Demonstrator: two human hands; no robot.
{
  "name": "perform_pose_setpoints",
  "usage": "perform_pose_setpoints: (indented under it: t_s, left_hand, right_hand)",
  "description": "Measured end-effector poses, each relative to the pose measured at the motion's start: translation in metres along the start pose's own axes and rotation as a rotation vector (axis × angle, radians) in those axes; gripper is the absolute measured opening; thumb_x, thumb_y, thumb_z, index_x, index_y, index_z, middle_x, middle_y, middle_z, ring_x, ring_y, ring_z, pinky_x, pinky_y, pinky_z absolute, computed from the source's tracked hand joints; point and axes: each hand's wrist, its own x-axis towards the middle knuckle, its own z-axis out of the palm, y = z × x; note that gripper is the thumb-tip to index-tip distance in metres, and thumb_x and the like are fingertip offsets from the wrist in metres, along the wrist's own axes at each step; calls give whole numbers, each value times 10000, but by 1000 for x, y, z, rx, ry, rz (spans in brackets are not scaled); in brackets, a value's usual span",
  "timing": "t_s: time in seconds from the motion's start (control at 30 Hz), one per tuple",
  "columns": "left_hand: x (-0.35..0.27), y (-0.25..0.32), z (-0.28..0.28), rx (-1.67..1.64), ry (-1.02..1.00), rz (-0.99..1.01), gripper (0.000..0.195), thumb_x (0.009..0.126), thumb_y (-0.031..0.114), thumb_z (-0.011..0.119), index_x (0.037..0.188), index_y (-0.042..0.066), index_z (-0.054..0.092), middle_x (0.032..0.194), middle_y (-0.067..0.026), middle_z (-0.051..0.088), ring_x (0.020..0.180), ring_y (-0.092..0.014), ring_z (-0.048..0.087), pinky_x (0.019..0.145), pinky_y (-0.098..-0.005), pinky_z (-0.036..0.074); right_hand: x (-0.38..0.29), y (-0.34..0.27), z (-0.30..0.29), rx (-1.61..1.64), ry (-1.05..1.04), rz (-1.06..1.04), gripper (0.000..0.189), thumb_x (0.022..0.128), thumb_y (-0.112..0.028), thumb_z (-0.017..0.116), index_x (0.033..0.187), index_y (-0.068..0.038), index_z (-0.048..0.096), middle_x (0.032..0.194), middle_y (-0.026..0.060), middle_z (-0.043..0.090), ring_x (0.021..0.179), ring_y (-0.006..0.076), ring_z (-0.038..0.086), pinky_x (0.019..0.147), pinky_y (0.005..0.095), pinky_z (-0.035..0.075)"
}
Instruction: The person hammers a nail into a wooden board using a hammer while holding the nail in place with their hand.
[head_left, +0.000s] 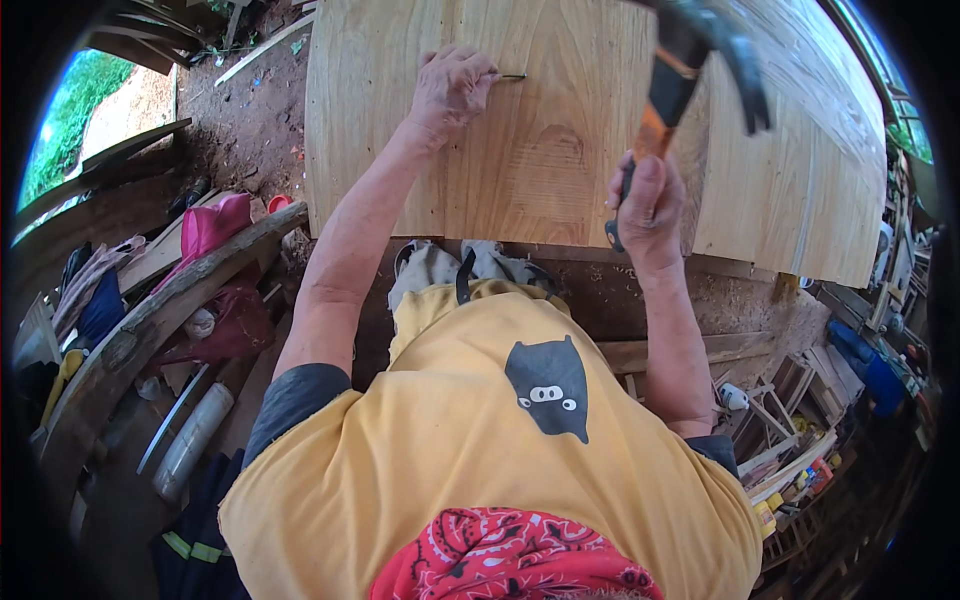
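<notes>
My left hand (454, 88) rests over the wooden panel (360, 165), its fingers pinching a thin metal nail (514, 76). The nail's headed end sticks out to the right; its other end is hidden in the fingers. A claw hammer (670, 90) with an orange and black handle is held in my right hand (651, 202), fingers wrapped near the lower end. The hammer's head is raised towards the camera, blurred and partly cut off by the top of the picture. It appears above the panel's right half, apart from the nail.
A rough timber beam (180, 289) curves along the left, with a pink cloth (214, 229) over it. A clear plastic roll (193, 442) lies below. Wood offcuts (780, 405) and a white bottle (733, 396) crowd the lower right. Bare earth (247, 112) borders the panel's left edge.
</notes>
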Motion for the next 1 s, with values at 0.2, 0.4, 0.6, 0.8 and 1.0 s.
perform_pose_setpoints:
  t_s: [0.2, 0.4, 0.6, 0.8, 1.0]
  left_hand:
    - [-5, 5, 5, 0, -21, -9, 39, 884, 148, 719, 908, 136, 690, 882, -34, 651, 925, -276, 626, 847, -414, 435]
    - [7, 30, 2, 100, 25, 12, 41, 896, 119, 694, 926, 95, 678, 877, -83, 649, 857, -328, 616, 776, -438, 474]
    - [31, 58, 45, -134, -14, 135, 33, 900, 118, 688, 926, 100, 678, 891, -70, 658, 890, -313, 628, 820, -429, 462]
    - [33, 63, 63, -86, -66, 105, 43, 903, 127, 686, 929, 97, 671, 900, -58, 667, 943, -292, 636, 847, -437, 451]
    - [32, 76, 51, -75, -76, 44, 46, 875, 143, 708, 913, 134, 685, 892, -38, 652, 953, -271, 633, 870, -433, 425]
  right_hand:
    - [-24, 56, -16, -89, -93, 453, 556, 1070, -572, 444, 936, -42, 544, 693, 30, 538, 533, 101, 518, 517, 264, 451]
    - [-68, 61, -59, -8, 66, 492, 501, 1103, -501, 417, 935, -45, 537, 679, 20, 528, 522, 98, 504, 503, 264, 434]
    - [-67, 62, -70, 67, 88, 477, 488, 1102, -497, 422, 947, -50, 542, 691, 25, 538, 541, 100, 513, 527, 264, 441]
    - [-37, 17, -77, 94, 67, 351, 526, 1092, -534, 419, 985, -36, 551, 705, 20, 536, 560, 96, 507, 539, 258, 439]
    - [-24, 3, -72, 46, 86, 79, 555, 1083, -572, 395, 983, -46, 542, 709, 13, 532, 590, 94, 514, 546, 261, 441]
